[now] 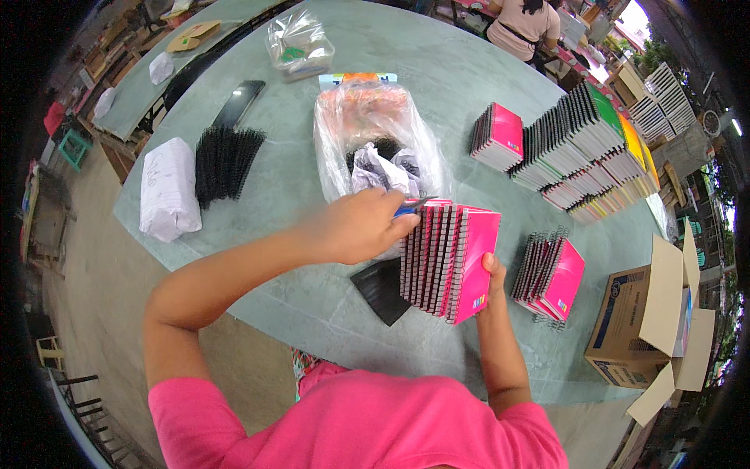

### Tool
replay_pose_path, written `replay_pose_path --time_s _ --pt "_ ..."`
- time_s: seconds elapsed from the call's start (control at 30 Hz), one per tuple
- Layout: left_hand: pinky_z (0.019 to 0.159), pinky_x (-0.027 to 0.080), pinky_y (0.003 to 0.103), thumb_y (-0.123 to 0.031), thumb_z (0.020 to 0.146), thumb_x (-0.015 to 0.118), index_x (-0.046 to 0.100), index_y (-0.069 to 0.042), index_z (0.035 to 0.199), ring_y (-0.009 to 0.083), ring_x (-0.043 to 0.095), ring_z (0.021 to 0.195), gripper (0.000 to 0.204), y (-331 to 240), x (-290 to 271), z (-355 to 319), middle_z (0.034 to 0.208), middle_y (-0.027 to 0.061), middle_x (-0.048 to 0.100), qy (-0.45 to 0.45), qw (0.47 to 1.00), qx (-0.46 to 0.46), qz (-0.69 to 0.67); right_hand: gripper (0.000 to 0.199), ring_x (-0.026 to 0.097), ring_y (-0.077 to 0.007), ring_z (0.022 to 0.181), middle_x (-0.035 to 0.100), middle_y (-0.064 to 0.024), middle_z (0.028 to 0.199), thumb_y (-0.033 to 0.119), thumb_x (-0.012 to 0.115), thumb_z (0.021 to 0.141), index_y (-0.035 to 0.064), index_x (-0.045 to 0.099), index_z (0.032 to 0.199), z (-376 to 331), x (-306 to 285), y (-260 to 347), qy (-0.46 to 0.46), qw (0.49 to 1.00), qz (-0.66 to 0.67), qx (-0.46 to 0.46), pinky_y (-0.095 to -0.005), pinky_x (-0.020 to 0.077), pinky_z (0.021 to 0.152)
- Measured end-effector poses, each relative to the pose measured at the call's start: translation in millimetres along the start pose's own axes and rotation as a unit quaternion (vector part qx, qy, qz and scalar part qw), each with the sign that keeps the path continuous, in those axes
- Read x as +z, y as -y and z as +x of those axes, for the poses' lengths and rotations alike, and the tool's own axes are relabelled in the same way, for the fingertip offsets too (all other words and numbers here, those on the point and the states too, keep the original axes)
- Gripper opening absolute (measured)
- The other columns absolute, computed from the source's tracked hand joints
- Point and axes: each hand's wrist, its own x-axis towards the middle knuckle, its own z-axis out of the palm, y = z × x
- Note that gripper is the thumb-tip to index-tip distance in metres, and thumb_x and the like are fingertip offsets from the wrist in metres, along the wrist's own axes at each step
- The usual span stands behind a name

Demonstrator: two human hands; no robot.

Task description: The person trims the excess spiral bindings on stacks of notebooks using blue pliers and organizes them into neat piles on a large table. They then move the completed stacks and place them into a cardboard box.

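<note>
My left hand (366, 225) is closed around blue-handled pliers (406, 208), whose dark jaws point right over the top of a stack of pink spiral notebooks (473, 262). My right hand (492, 275) grips that stack from its right side, thumb on the pink cover. The notebooks stand tilted, their wire coils side by side and facing left. Below the stack, a black flat piece (383, 293) lies partly hidden. Behind my left hand, a clear plastic bag (379, 125) holds crumpled white paper (383, 168) and something black.
To the right lie a smaller pink notebook stack (551, 277), another pink stack (498, 137), large green and yellow notebook piles (578, 148) and an open cardboard box (625, 320). At left are black coils (225, 166) and a white wrapped package (169, 190). A person (525, 31) sits beyond the table.
</note>
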Motion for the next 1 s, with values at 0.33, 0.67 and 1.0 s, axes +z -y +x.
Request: replay_pose_path --time_s 0.33,0.67,1.0 --pt "0.061 0.051 0.032 -0.038 0.091 0.038 0.053 0.002 0.096 0.0223 0.062 0.066 0.043 -25 -35 12 0.081 0.0124 0.058 0.308 0.704 -0.254 -0.587 0.073 0.057 -0.0295 0.094 0.055 -0.0180 0.107 0.035 0.070 0.063 -0.0032 0.042 0.119 -4 12 3 0.004 1.000 0.002 -0.003 -0.0403 0.0464 0.085" --pt "0.066 0.049 0.036 -0.037 0.090 0.040 0.054 0.002 0.096 0.0300 0.062 0.075 0.042 -32 -39 6 0.085 0.0190 0.060 0.198 0.940 -0.095 -0.263 0.072 0.057 -0.0297 0.094 0.055 -0.0184 0.107 0.036 0.069 0.064 -0.0034 0.042 0.118 -6 0 -2 -0.043 0.999 -0.018 -0.004 -0.0399 0.0464 0.084" --pt "0.067 0.048 0.038 -0.034 0.090 0.040 0.052 0.002 0.093 0.0304 0.059 0.077 0.038 -53 -27 -2 0.083 0.0172 0.057 0.179 0.950 -0.134 -0.218 0.072 0.056 -0.0293 0.095 0.055 -0.0183 0.107 0.036 0.068 0.065 -0.0036 0.042 0.118 -17 13 -3 -0.032 0.999 -0.029 0.004 -0.0402 0.0452 0.085"
